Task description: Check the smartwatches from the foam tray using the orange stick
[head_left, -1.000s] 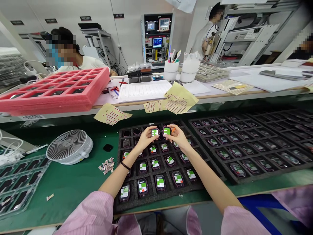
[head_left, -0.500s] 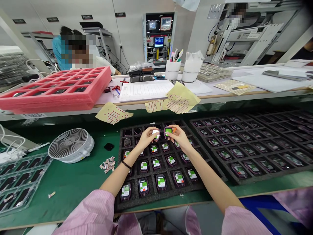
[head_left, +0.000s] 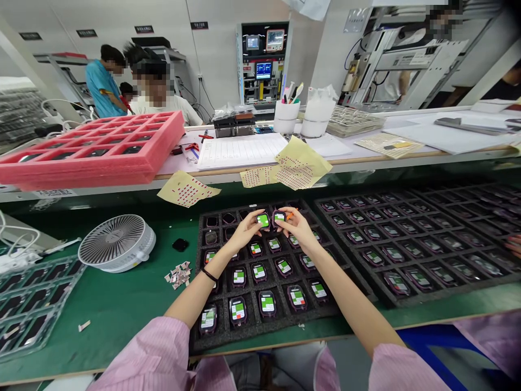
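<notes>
My left hand (head_left: 244, 230) is closed on a smartwatch (head_left: 262, 219) whose screen is mostly green. Beside it, my right hand (head_left: 296, 225) grips a second smartwatch (head_left: 279, 216), its lit screen green and white. An orange item (head_left: 290, 215) shows at the right hand's fingers; I cannot make out what it is. Both watches are held up side by side over the back of a black foam tray (head_left: 254, 288). In that tray's pockets lie several more watches, such as a lit watch (head_left: 267, 303) in the front row.
A second foam tray (head_left: 380, 296) of watches lies to the right, with a co-worker's hand (head_left: 515, 244) at its far side. On the left are a white fan (head_left: 116, 241), a pile of small strips (head_left: 178, 275) and a clear tray (head_left: 36, 309). A shelf (head_left: 228, 172) runs behind, carrying a pink foam tray (head_left: 154, 157).
The watch in my left hand now shows a green screen where it was mostly white, and the right watch's display has more white. Both hands stay nearly in place. A co-worker's hand has appeared at right.
</notes>
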{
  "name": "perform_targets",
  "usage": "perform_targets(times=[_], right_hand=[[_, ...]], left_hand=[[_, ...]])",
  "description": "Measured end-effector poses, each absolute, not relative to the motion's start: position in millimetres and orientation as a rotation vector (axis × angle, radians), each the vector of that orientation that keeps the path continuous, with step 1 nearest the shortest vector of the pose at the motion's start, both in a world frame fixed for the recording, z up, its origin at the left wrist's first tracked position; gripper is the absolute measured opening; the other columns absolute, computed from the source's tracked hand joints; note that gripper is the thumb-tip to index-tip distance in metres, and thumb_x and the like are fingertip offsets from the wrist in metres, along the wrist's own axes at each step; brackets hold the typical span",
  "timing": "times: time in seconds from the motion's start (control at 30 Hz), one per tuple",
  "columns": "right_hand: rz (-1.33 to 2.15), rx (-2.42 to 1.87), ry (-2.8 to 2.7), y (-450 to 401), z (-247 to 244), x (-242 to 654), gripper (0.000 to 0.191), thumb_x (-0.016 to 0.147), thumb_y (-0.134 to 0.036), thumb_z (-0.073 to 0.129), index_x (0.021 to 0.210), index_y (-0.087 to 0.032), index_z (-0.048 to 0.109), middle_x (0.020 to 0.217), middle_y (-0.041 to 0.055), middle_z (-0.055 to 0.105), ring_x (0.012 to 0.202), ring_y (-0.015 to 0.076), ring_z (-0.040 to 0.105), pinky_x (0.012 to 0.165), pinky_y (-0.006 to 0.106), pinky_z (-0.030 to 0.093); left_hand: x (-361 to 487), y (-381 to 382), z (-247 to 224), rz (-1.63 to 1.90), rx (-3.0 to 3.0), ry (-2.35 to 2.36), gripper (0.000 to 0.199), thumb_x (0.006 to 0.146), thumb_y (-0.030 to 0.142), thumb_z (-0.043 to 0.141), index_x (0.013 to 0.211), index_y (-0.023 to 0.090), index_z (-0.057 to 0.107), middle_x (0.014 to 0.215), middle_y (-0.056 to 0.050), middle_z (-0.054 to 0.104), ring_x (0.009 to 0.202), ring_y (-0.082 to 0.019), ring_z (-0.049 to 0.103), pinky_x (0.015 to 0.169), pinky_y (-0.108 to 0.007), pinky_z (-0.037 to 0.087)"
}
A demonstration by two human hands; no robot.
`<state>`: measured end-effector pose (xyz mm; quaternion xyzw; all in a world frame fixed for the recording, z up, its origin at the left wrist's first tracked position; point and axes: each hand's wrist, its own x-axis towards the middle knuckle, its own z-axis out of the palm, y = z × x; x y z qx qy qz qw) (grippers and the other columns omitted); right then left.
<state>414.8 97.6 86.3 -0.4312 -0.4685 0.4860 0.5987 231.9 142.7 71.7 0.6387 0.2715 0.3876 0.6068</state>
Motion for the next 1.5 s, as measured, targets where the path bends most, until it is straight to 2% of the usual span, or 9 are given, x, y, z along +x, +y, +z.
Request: perform_targets(times=[0.17, 0.43, 0.77, 0.9, 1.0, 1.1, 1.27, 1.4, 1.5], right_hand=[[1.124, -1.011, -1.079, 97, 86, 416, 0.045, 0.061, -0.037, 0.079, 0.096, -0.021, 0.055, 0.079, -0.0016, 0.059, 0.054, 0.0109, 0.059, 0.037, 0.018, 0.036], [1.112, -1.028, -1.053, 98, 86, 417, 0.045, 0.061, -0.039, 0.078, 0.096, -0.021, 0.056, 0.079, -0.0014, 0.058, 0.053, 0.0111, 0.06, 0.036, 0.018, 0.036], [1.107, -1.048, -1.046, 96, 87, 417, 0.042, 0.065, -0.041, 0.076, 0.096, -0.021, 0.057, 0.083, -0.0003, 0.06, 0.053, 0.0107, 0.061, 0.038, 0.019, 0.036], [1.107, -1.042, -1.044, 96, 86, 418, 0.04, 0.067, -0.043, 0.075, 0.096, -0.021, 0.058, 0.079, -0.0013, 0.058, 0.052, 0.0112, 0.06, 0.037, 0.019, 0.036], [1.117, -1.036, -1.037, 96, 86, 418, 0.037, 0.071, -0.045, 0.071, 0.096, -0.022, 0.059, 0.074, -0.0024, 0.057, 0.052, 0.0114, 0.06, 0.036, 0.019, 0.037], [1.14, -1.051, -1.041, 95, 86, 416, 0.033, 0.074, -0.046, 0.068, 0.096, -0.022, 0.058, 0.069, -0.0027, 0.057, 0.052, 0.0118, 0.061, 0.036, 0.019, 0.037], [1.191, -1.06, -1.102, 96, 81, 408, 0.034, 0.075, -0.048, 0.066, 0.096, -0.023, 0.059, 0.064, -0.0035, 0.056, 0.052, 0.0121, 0.061, 0.035, 0.018, 0.039], [1.201, -1.054, -1.183, 97, 75, 403, 0.039, 0.074, -0.05, 0.065, 0.101, -0.022, 0.06, 0.07, -0.0023, 0.057, 0.055, 0.0123, 0.06, 0.036, 0.019, 0.046], [1.141, -1.104, -1.279, 94, 73, 401, 0.043, 0.076, -0.049, 0.064, 0.111, -0.024, 0.06, 0.08, -0.0009, 0.059, 0.056, 0.0118, 0.061, 0.04, 0.021, 0.05]], left_hand=[[232, 140, 74, 0.887, 1.507, 0.621, 0.06, 0.077, 0.03, 0.067, 0.132, 0.023, 0.046, 0.119, -0.01, 0.06, 0.093, -0.019, 0.064, 0.069, -0.025, 0.051], [231, 139, 81, 0.924, 1.451, 0.741, 0.04, 0.086, 0.044, 0.054, 0.116, 0.02, 0.059, 0.099, -0.006, 0.066, 0.073, -0.014, 0.065, 0.055, -0.02, 0.047], [234, 137, 81, 0.969, 1.537, 0.742, 0.043, 0.076, 0.039, 0.068, 0.112, 0.017, 0.058, 0.094, -0.005, 0.063, 0.069, -0.011, 0.059, 0.052, -0.019, 0.044], [233, 136, 80, 0.961, 1.57, 0.726, 0.045, 0.075, 0.037, 0.069, 0.113, 0.018, 0.056, 0.095, -0.005, 0.063, 0.077, -0.013, 0.061, 0.064, -0.023, 0.049], [233, 137, 77, 0.96, 1.604, 0.684, 0.056, 0.07, 0.03, 0.075, 0.119, 0.018, 0.051, 0.11, -0.008, 0.061, 0.094, -0.017, 0.061, 0.079, -0.027, 0.05], [233, 135, 75, 0.971, 1.651, 0.654, 0.065, 0.071, 0.028, 0.073, 0.128, 0.02, 0.044, 0.122, -0.011, 0.056, 0.099, -0.019, 0.061, 0.078, -0.028, 0.051], [231, 130, 82, 1.08, 2.016, 0.713, 0.05, 0.078, 0.023, 0.067, 0.124, 0.02, 0.049, 0.117, -0.011, 0.059, 0.103, -0.022, 0.059, 0.085, -0.035, 0.049], [227, 129, 88, 1.055, 2.408, 0.726, 0.045, 0.076, 0.023, 0.069, 0.119, 0.022, 0.055, 0.119, -0.01, 0.056, 0.115, -0.026, 0.051, 0.098, -0.043, 0.042], [225, 129, 89, 0.917, 2.534, 0.802, 0.047, 0.077, 0.019, 0.066, 0.123, 0.022, 0.053, 0.122, -0.011, 0.055, 0.113, -0.027, 0.052, 0.095, -0.044, 0.044]])
